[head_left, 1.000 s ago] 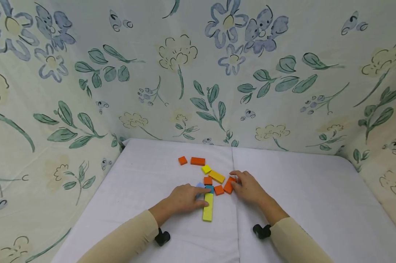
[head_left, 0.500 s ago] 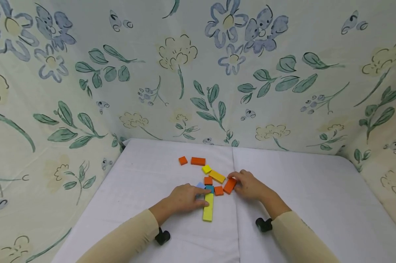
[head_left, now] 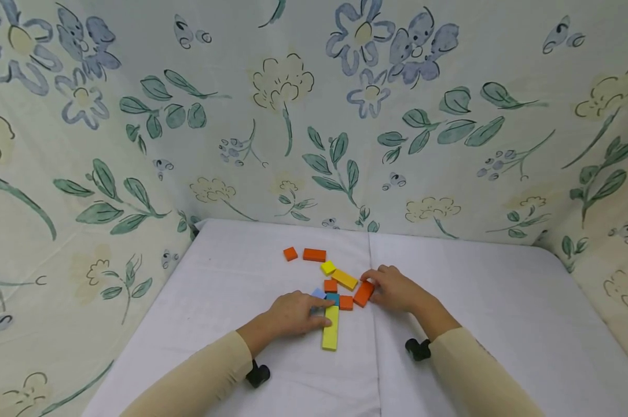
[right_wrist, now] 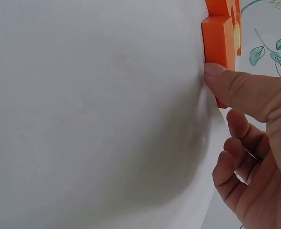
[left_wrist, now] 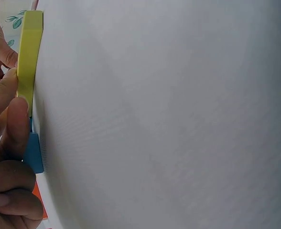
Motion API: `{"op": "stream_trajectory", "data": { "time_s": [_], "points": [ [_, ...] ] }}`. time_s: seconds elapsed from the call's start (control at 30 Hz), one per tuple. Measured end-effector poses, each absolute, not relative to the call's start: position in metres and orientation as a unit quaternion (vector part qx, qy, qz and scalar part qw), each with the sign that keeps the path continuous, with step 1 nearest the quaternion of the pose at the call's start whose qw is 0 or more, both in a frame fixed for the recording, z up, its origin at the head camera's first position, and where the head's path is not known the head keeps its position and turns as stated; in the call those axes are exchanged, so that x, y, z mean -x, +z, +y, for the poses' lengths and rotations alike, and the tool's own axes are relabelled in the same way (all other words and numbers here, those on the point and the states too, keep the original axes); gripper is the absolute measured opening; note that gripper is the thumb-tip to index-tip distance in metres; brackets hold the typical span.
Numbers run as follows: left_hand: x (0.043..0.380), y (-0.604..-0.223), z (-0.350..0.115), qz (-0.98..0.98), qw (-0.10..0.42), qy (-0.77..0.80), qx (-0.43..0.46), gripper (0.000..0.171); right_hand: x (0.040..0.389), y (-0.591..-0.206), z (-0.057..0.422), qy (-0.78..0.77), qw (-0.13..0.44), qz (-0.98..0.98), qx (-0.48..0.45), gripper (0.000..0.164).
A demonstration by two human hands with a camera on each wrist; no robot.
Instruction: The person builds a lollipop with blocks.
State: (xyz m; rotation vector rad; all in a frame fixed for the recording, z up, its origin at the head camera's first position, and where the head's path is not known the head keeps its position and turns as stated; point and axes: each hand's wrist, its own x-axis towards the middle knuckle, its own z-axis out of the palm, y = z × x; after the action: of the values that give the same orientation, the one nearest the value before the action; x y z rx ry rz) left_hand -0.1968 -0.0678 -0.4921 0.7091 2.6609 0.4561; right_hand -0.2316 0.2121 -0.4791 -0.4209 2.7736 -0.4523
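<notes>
My left hand [head_left: 291, 314] lies on the left of a small group of blocks. Its index finger touches a blue block [head_left: 333, 297] and its thumb touches the long yellow block [head_left: 330, 339] just below it. The other left fingers are curled in the left wrist view. My right hand [head_left: 394, 289] pinches an orange-red rectangular block [head_left: 363, 294] between thumb and index finger. That block stands slanted beside a small orange-red square block [head_left: 346, 303], which sits against the blue one. Partly behind the left hand is a light blue block [head_left: 318, 293].
Above the hands lie an orange-red square [head_left: 330, 286], an amber rectangle [head_left: 344, 279] and a small yellow block [head_left: 327, 267]. Farther back are an orange-red rectangle [head_left: 314, 255] and another square [head_left: 290, 253]. A white cloth [head_left: 449, 301] covers the table; floral fabric surrounds it.
My right hand has shifted the orange-red rectangle slightly left, and the small square beside it has straightened and moved against the blue block. The left hand has stayed put.
</notes>
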Motion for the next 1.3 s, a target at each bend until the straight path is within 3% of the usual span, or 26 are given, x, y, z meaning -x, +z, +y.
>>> {"op": "stream_trajectory", "data": {
  "time_s": [0.3, 1.03, 1.3],
  "points": [
    [0.196, -0.492, -0.066, 0.939, 0.177, 0.162, -0.245, 0.052, 0.237, -0.47, 0.214, -0.101, 0.134, 0.972, 0.164, 0.034],
    [0.196, -0.488, -0.066, 0.941, 0.173, 0.153, -0.245, 0.053, 0.23, -0.483, 0.226, -0.176, 0.143, 0.966, 0.126, 0.025],
    [0.195, -0.488, -0.065, 0.94, 0.182, 0.156, -0.242, 0.054, 0.232, -0.486, 0.218, -0.16, 0.121, 0.974, 0.11, 0.03]
  ]
}}
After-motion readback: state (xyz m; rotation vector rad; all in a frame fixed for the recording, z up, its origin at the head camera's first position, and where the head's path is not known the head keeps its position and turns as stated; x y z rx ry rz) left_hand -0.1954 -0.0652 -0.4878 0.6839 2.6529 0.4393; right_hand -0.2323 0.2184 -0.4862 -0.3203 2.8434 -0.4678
